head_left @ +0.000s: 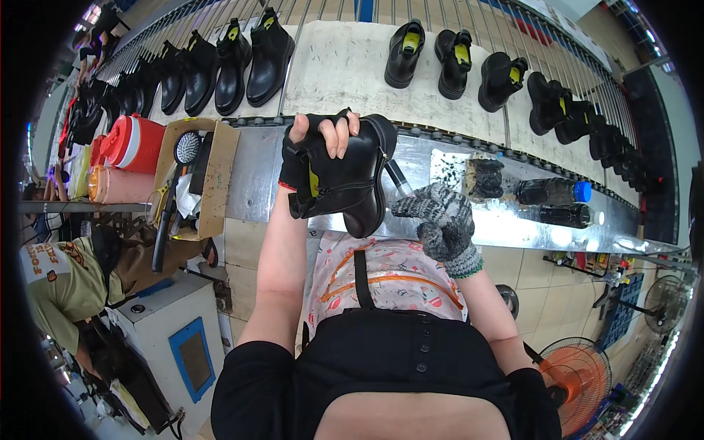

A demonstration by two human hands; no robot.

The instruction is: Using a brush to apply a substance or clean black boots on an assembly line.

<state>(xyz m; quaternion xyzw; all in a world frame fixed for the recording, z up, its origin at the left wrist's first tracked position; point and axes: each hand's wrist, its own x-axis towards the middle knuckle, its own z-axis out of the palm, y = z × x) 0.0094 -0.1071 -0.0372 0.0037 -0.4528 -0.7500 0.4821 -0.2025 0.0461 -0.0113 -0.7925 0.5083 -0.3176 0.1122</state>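
My left hand (317, 144), in a black fingerless glove, grips a black ankle boot (350, 180) by its upper and holds it above the steel bench edge (253, 176), sole turned toward my body. My right hand (438, 214), in a grey knitted glove, is closed around a thin dark tool (397, 180) whose tip touches the boot's heel side. Both forearms rise from the lower edge over my patterned apron.
Rows of black boots (242, 62) with yellow tags (455, 62) stand on the conveyor behind. A cardboard box (209, 176) with a brush sits left, beside red and pink jugs (132, 143). Dark bottles (551, 192) and a black sponge (484, 178) lie right. A seated person (62, 282) is at left; fans (583, 374) stand lower right.
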